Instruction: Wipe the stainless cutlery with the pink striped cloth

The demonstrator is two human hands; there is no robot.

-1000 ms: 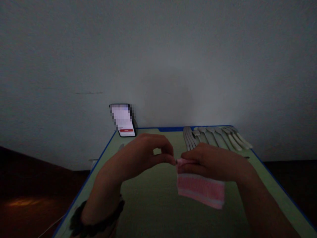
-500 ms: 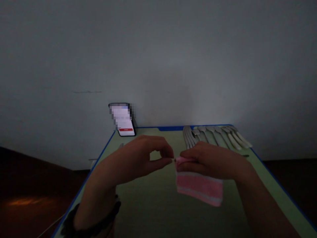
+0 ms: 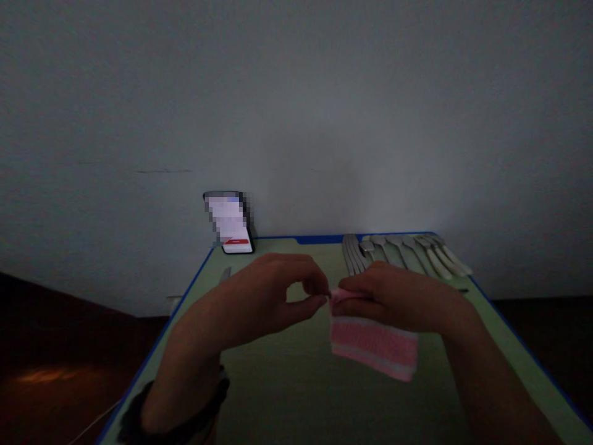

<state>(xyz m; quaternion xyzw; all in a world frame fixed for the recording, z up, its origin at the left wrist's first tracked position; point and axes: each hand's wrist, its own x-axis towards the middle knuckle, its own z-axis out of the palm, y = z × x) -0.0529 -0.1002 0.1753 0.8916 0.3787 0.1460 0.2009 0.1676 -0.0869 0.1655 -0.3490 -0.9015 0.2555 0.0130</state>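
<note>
Pink cloth [image 3: 374, 343] is up in front of the body over the bench [image 3: 282, 386], pale stripes across it, lower part hanging down. Right hand [image 3: 396, 298] has it: fingers grasping its top edge, thumb side toward the left hand. Left hand [image 3: 264, 298] is at the cloth's upper left corner, thumb and forefinger curved into a ring, tips nearly together. Small dark tip right there; can't tell if the left fingers grip it or the cloth.

Dark band [image 3: 178, 411] on left wrist. Thin grey piece [image 3: 225, 274] pokes out behind that arm, mostly hidden. Beyond the right hand: nested curved metal cutlery [image 3: 353, 252], then spoons [image 3: 395, 243], then pale-handled cutlery [image 3: 443, 261] near the bench's right corner. Lit phone [image 3: 237, 235] leans on the wall [image 3: 315, 130], far left corner.
</note>
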